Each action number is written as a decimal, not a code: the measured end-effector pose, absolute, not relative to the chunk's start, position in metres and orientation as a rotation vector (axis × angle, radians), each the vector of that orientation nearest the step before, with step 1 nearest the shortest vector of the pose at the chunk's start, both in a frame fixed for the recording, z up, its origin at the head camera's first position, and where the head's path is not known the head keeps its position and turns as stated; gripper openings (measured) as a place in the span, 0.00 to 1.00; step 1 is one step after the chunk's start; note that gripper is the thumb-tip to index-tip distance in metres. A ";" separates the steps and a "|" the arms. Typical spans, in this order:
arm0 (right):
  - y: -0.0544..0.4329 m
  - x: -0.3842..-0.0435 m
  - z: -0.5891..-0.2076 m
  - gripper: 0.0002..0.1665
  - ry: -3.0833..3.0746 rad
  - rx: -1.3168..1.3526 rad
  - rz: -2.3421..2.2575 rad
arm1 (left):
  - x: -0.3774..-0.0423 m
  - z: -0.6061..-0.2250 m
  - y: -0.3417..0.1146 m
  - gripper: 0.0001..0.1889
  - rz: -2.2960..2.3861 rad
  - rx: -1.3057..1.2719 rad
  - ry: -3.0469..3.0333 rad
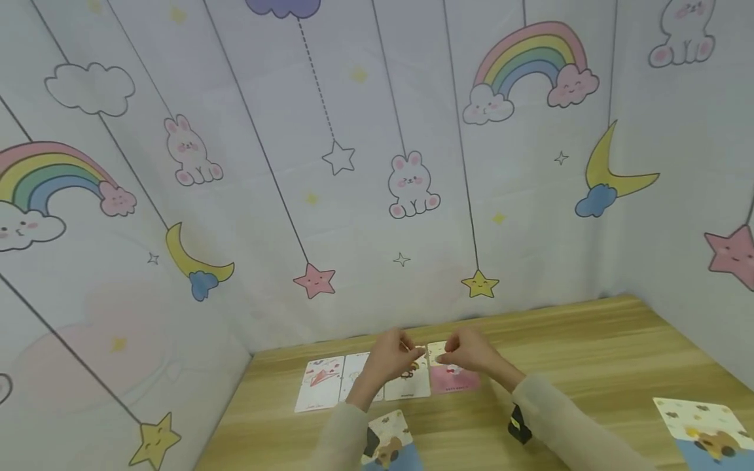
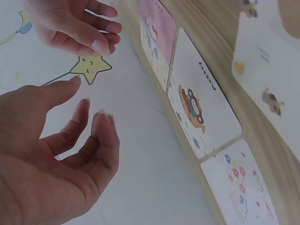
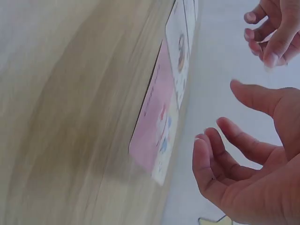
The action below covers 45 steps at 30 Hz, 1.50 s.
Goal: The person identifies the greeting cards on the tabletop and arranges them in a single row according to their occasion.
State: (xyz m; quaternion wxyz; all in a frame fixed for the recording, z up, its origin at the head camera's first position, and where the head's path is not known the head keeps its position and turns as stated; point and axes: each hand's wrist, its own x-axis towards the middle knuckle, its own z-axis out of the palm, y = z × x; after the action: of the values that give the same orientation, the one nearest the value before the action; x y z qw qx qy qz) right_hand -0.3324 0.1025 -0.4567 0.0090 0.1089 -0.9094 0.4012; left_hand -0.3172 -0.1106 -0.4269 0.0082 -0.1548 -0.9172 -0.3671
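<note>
Four would exceed a count, so: several illustrated cards lie side by side in a row near the table's back edge. A paper-plane card (image 1: 319,386) is leftmost, then a white flowered card (image 2: 240,187), partly behind the left wrist in the head view. Beyond it come a monkey card (image 2: 199,101) and a pink-and-cream card (image 3: 153,112). Above the monkey card in the head view, my left hand (image 1: 391,356) has its fingers loosely bent, holding nothing. My right hand (image 1: 471,351) hovers by the pink card, fingers likewise loosely bent around nothing. The hands are apart, thumbs facing each other.
Under the left sleeve lies a bear card (image 1: 391,438), partly covered. Another bear card (image 1: 703,428) lies at the right front. A small black object (image 1: 519,425) shows beside the right sleeve. A printed fabric wall (image 1: 365,242) rises behind the wooden table (image 1: 565,353).
</note>
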 end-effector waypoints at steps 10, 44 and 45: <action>0.080 -0.310 -0.458 0.23 -2.841 0.753 1.251 | -0.281 -0.437 -0.158 0.21 -0.725 -0.710 -2.916; 0.015 -0.263 -0.482 0.47 -3.004 1.289 0.648 | -0.218 -0.495 -0.218 0.38 -0.158 -0.858 -3.051; 0.015 -0.263 -0.482 0.47 -3.001 1.292 0.622 | -0.218 -0.494 -0.217 0.38 -0.163 -0.854 -3.058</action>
State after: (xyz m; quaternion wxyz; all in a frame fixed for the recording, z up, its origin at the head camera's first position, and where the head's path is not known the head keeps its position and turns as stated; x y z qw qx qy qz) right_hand -0.2628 0.0150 -0.4815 -0.0921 0.3868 -0.8985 0.1861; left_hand -0.2181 -0.2174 -0.4941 -0.0186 -0.2685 -0.9617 -0.0512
